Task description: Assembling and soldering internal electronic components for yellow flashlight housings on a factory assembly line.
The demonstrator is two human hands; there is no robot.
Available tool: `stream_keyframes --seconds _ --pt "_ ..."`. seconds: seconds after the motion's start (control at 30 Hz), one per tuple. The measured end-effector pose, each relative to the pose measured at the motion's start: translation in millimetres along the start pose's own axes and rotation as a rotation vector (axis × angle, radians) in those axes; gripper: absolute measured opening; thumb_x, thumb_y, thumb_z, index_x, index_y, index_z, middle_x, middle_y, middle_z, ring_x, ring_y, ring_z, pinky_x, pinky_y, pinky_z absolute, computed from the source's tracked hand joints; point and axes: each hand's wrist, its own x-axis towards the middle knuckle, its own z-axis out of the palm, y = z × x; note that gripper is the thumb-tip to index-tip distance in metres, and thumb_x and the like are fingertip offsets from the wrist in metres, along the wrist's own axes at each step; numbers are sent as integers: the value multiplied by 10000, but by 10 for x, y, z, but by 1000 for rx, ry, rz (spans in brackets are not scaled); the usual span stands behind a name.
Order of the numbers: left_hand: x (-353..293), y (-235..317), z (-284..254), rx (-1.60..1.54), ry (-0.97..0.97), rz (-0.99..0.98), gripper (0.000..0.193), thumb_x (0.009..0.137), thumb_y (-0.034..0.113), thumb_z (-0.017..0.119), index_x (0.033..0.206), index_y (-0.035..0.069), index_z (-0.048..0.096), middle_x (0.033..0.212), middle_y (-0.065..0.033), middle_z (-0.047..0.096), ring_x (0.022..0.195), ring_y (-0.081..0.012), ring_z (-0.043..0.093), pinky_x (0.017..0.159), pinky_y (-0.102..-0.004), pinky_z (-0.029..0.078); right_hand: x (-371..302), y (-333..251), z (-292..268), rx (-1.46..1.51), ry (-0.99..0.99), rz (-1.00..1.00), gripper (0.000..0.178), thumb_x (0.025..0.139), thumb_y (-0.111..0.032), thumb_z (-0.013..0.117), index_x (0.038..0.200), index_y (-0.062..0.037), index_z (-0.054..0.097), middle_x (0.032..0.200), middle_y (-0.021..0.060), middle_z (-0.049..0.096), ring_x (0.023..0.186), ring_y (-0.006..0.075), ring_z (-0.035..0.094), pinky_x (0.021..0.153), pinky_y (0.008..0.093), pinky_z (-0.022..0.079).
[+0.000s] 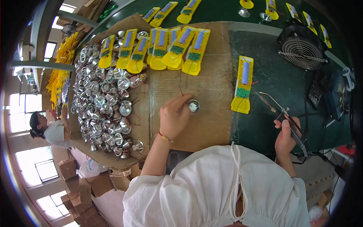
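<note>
My left hand (174, 116) pinches a small silvery reflector cup (194, 106) over the brown cardboard, its white inner piece facing up. A thin red wire stands up beside my fingers. At the right, my right hand (287, 137) is wrapped round a soldering iron (280, 115) with a dark handle. Its thin metal tip points up and left, toward a yellow housing (239, 104) lying by itself on the green mat. That housing carries a purple cylindrical battery (245, 73) and a green circuit board (242, 92), with a red wire sticking out at its right side.
A heap of silvery reflectors (102, 94) covers the cardboard at the left. Several yellow housings (174, 56) lie along the far side, with more beyond. A fan with a round grille (302, 53) stands at the far right. Another person (55, 130) is at the far left.
</note>
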Motion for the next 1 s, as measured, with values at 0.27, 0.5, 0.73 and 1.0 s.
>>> stream_keyframes --seconds 0.27,0.5,0.73,1.0 --pt "34 485 427 -460 -231 -285 285 837 56 556 1120 35 522 704 -53 631 606 -116 588 586 -236 458 -112 -112 7 -45 -154 12 180 813 -90 590 906 35 500 779 140 593 632 150 579 598 255 478" --pt "86 528 579 -727 -325 -543 133 848 67 583 958 -8 585 681 -23 602 613 -56 529 543 -187 422 -57 -102 -15 -112 -254 -22 160 792 -76 605 867 24 505 699 112 599 619 135 575 544 254 460" --pt "124 630 765 -236 -158 -157 87 748 115 665 716 37 646 642 -62 587 595 -190 539 556 -291 427 26 -118 25 -201 -292 -15 161 807 -74 581 887 38 496 762 145 583 618 139 568 564 250 474" --pt "125 610 801 -109 -161 -33 107 754 108 666 756 3 646 630 -83 566 587 -176 523 547 -276 419 81 -95 63 -219 -279 18 177 798 -79 600 897 47 526 767 130 582 629 142 588 574 247 482"
